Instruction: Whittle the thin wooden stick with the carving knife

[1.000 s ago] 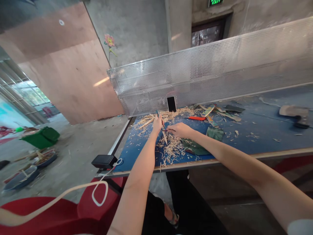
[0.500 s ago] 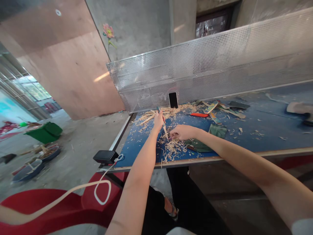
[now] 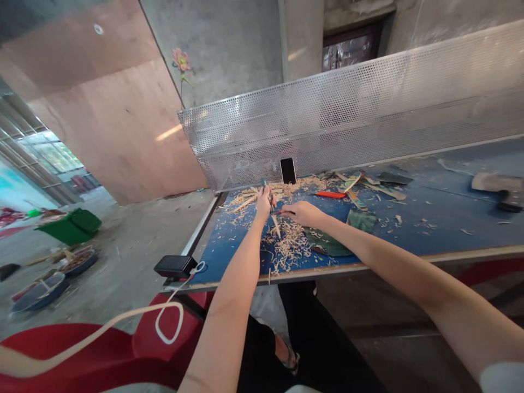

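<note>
My left hand [image 3: 263,207] is closed around a wooden stick [image 3: 277,226]. The stick's pale, pared end tapers to a point towards me, and its bluish-green end sticks out above the fist. My right hand [image 3: 304,213], also closed, grips a small thin knife [image 3: 280,212]. The knife lies across the stick just below my left fingers; most of its handle is hidden in the hand. Under both hands a heap of curled wood shavings [image 3: 291,252] lies on the blue tabletop [image 3: 241,245].
A phone [image 3: 288,171] leans against the perforated metal screen [image 3: 327,120]. An orange-red tool [image 3: 331,194] and coloured scraps [image 3: 355,188] lie right of it. Green cloth-like pieces [image 3: 362,219] lie nearby. A black box with a cable [image 3: 175,266] sits at the left corner, above a red chair [image 3: 164,322].
My right hand has moved up and away from me with the knife, from near the stick's tip to just below my left hand. The left hand has stayed nearly in place.
</note>
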Tool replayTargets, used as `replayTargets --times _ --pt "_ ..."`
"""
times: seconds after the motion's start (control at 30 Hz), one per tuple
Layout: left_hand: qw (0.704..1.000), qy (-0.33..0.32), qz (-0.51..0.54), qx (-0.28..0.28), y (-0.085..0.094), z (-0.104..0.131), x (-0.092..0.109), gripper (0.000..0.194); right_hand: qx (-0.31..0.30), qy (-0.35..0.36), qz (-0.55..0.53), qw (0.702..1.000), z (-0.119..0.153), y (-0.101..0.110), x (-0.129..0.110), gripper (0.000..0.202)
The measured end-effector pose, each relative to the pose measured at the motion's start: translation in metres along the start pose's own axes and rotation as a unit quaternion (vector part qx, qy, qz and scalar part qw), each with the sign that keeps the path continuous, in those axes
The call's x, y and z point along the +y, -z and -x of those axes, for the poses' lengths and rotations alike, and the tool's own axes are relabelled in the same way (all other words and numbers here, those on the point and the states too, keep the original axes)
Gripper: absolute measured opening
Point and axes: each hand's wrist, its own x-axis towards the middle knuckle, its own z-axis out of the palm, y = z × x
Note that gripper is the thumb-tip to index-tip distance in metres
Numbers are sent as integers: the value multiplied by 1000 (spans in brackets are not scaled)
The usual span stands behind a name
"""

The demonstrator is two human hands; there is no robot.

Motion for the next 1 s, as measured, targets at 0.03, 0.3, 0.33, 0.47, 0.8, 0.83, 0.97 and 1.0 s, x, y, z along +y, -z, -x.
replayTargets --times 0.03,0.3,0.33,0.47,0.8,0.83,0.97,1.0 --pt "1000 -5 7 3 0 1 0 53 -9 -3 -14 1000 0 0 -1 29" --pt "999 -33 19 18 5 7 -1 56 -128 61 -22 990 8 7 -7 25" --pt "999 -39 7 17 5 7 -1 56 -126 69 -17 989 9 7 -6 25" --pt "996 -55 -61 29 7 6 -1 56 -57 56 -15 997 6 6 -3 29" --pt "997 -19 -68 -16 6 7 -5 44 2 4 30 1000 1 -4 5 34" --pt "998 -10 -53 -12 5 8 -5 42 1 8 35 999 0 -6 5 34" --pt "1000 4 11 -7 2 9 -4 36 9 22 66 998 0 -11 6 32" --pt "1000 3 26 -8 2 9 -3 35 14 29 74 997 1 -12 5 32"
